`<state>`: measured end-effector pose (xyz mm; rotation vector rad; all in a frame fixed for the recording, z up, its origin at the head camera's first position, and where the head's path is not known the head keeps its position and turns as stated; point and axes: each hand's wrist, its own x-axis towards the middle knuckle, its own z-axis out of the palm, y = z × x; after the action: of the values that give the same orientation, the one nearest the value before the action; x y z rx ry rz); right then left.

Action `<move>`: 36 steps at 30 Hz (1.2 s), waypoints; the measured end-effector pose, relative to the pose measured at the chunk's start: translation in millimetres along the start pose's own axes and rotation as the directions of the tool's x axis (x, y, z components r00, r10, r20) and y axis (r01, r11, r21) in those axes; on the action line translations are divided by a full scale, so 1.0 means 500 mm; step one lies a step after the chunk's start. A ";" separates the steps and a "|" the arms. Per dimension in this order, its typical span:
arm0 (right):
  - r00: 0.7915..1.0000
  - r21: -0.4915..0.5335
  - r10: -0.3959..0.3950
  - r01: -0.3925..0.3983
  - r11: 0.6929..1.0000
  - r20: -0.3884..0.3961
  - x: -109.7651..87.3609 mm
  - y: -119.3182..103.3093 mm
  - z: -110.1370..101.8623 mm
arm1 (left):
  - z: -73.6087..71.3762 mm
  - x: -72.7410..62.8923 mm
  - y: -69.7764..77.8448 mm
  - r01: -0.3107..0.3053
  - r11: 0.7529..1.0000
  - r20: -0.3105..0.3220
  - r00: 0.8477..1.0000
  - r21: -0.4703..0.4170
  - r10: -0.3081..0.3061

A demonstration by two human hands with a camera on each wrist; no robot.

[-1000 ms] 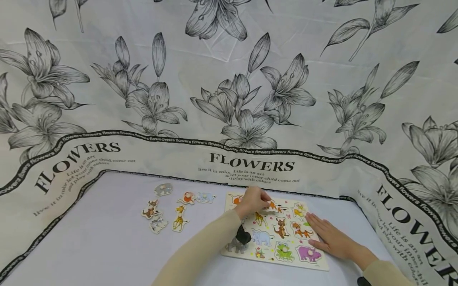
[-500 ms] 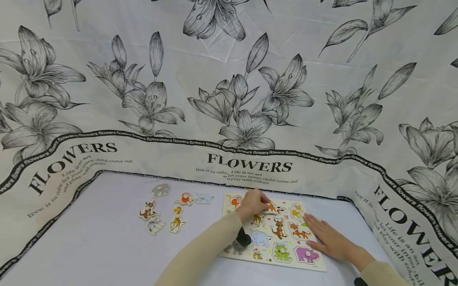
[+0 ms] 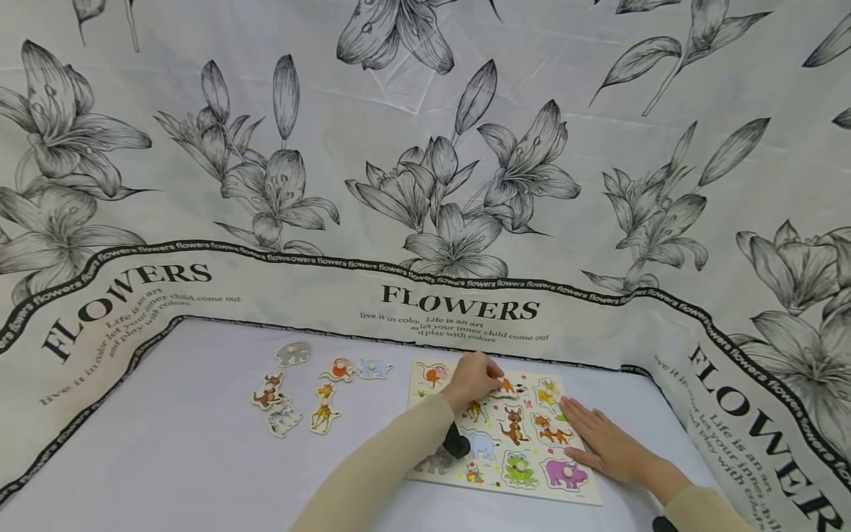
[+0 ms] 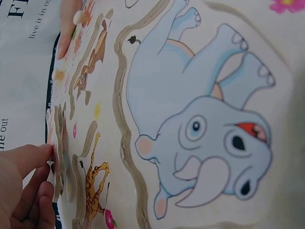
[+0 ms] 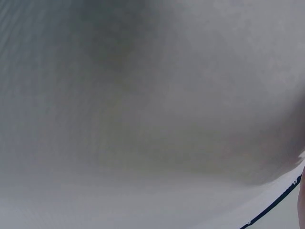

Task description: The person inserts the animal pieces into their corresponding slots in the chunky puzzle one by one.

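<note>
Head view: my left hand (image 3: 473, 378) and right hand (image 3: 608, 443) both at the board (image 3: 492, 484).
Left hand: narrow, thumb and index pinching a piece (image 4: 59, 152).
Piece: under my left fingertips at the far-middle part of the board, left of my right hand, well apart from it; can't tell if seated.
Right hand: fingers extended, laid on the board's right edge; right wrist view too blurred to add more.
Board edges: far edge near the curtain trim (image 3: 372, 339); left forearm crosses the near-left side.
Room: white table (image 3: 199, 443) runs left and in front of the board.
Loose on left: elephant (image 3: 293, 354), kangaroo (image 3: 268, 391), zebra (image 3: 284, 418), giraffe (image 3: 323, 408); blue animal piece (image 3: 375, 368) nearest the board.
</note>
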<state>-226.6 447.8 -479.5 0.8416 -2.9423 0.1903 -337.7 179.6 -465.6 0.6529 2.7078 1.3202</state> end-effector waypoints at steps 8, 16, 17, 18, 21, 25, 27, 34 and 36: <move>0.997 -0.038 -0.058 0.056 0.998 -0.042 -0.001 -0.006 0.001 | 0.006 0.004 0.000 0.034 0.999 0.014 0.999 0.043 -0.034; 0.996 -0.039 -0.068 0.065 0.997 -0.057 -0.003 0.000 0.006 | 0.004 -0.003 0.000 0.002 0.998 0.004 1.000 0.063 -0.002; 0.997 -0.034 -0.063 0.061 0.998 -0.055 -0.003 0.001 0.006 | 0.004 -0.004 0.001 0.000 0.998 0.002 1.000 0.057 0.000; 0.997 -0.033 -0.062 0.060 0.998 -0.053 -0.003 0.001 0.006 | 0.004 -0.005 0.001 -0.003 0.999 0.001 1.000 0.047 0.003; 0.997 -0.025 -0.059 0.057 0.998 -0.055 -0.003 0.000 0.005 | 0.005 -0.007 0.003 -0.003 1.000 0.001 1.000 0.025 0.003; 0.998 -0.023 -0.051 0.050 0.998 -0.049 -0.002 0.002 0.005 | 0.009 -0.006 0.004 -0.007 1.000 -0.001 1.000 0.018 0.007; 0.998 -0.021 -0.045 0.044 0.999 -0.043 -0.002 0.002 0.006 | 0.011 -0.005 0.005 -0.012 1.000 -0.002 1.000 0.026 0.013; 0.999 -0.007 -0.031 0.031 1.000 -0.034 -0.001 0.002 0.005 | 0.015 -0.002 0.005 -0.004 0.999 -0.008 1.000 0.046 0.004; 0.999 -0.005 -0.029 0.029 1.000 -0.030 -0.001 0.002 0.005 | 0.016 -0.001 0.006 -0.002 0.999 -0.009 1.000 0.051 0.002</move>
<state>-226.6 448.6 -482.1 0.8722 -2.9002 0.1926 -334.3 186.8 -468.3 0.6557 2.7571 1.2624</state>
